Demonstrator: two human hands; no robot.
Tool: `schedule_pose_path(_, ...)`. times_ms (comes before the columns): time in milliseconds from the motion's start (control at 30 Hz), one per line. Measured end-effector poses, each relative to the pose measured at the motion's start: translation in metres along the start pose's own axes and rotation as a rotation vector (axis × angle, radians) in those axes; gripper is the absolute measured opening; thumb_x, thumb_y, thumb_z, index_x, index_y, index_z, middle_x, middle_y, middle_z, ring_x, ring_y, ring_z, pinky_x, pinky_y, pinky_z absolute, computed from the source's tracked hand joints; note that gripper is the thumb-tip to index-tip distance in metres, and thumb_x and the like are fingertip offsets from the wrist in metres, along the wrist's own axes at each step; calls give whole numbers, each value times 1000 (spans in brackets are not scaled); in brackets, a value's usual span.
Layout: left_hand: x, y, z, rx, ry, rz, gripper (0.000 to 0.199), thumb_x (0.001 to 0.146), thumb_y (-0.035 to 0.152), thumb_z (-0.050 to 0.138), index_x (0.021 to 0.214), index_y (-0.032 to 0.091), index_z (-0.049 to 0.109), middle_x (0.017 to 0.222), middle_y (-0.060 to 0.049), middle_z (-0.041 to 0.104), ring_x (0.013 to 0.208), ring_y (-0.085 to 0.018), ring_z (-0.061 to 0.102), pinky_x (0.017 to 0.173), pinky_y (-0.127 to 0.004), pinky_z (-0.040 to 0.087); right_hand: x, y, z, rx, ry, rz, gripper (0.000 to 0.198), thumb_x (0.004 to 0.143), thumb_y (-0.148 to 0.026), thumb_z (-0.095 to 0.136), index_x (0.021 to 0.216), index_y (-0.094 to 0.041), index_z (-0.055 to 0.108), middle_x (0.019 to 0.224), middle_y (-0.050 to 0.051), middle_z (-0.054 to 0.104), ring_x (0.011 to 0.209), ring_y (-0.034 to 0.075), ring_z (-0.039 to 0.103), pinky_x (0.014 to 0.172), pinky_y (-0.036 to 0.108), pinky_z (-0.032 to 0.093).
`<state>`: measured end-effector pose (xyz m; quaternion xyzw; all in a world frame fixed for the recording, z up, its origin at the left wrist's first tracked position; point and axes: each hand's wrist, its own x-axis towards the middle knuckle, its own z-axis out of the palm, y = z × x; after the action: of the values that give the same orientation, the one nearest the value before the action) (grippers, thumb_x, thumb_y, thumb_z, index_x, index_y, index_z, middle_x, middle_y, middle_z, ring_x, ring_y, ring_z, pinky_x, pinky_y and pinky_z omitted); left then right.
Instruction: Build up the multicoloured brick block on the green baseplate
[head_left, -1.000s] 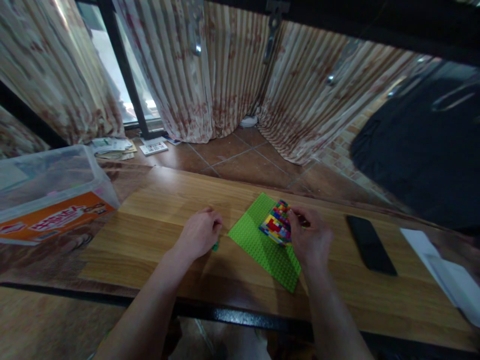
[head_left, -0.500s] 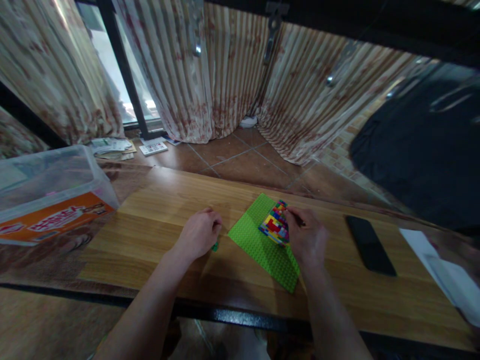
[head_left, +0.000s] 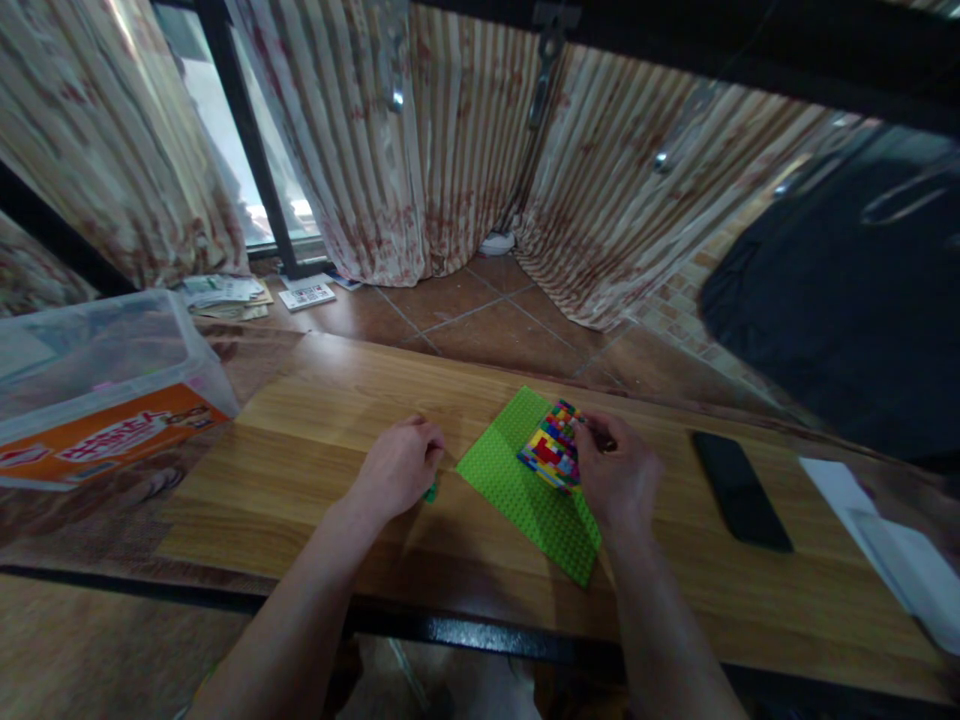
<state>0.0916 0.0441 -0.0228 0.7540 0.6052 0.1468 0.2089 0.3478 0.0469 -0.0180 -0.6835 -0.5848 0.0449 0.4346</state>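
Note:
A green studded baseplate lies at an angle on the wooden table. On it stands a block of many-coloured toy bricks, with red, yellow and blue pieces. My right hand is at the right side of that block, its fingers closed together against the bricks; whatever is between the fingertips is hidden. My left hand rests on the table left of the baseplate with its fingers curled. A small green brick shows from under its near side, partly covered by the hand.
A clear plastic bin with an orange label stands at the far left. To the right lie a black phone and white paper. Striped curtains hang beyond the wooden table; a dark cover is at the right.
My right hand has shifted slightly to the right, uncovering a little more of the brick block. My left hand stays in place.

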Motion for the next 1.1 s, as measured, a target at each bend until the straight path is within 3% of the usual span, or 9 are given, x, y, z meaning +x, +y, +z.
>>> schedule_pose_path(433,0,1,-1,10,4,14,20,84,10,49,80,17,68,87,-6,64,81,-17,61,75,-27,46,1,4,2,-44,14,-105,19,83,-31,58,82,-18,71,83,6,68,71,18,61,69,32,48)
schedule_pose_path(1100,-1,4,-3,3,1,-7,20,85,10,50,78,17,67,86,-6,64,80,-17,61,75,-28,46,1,3,4,18,2,-131,21,85,-32,56,80,-19,71,83,8,69,78,21,64,76,36,51)
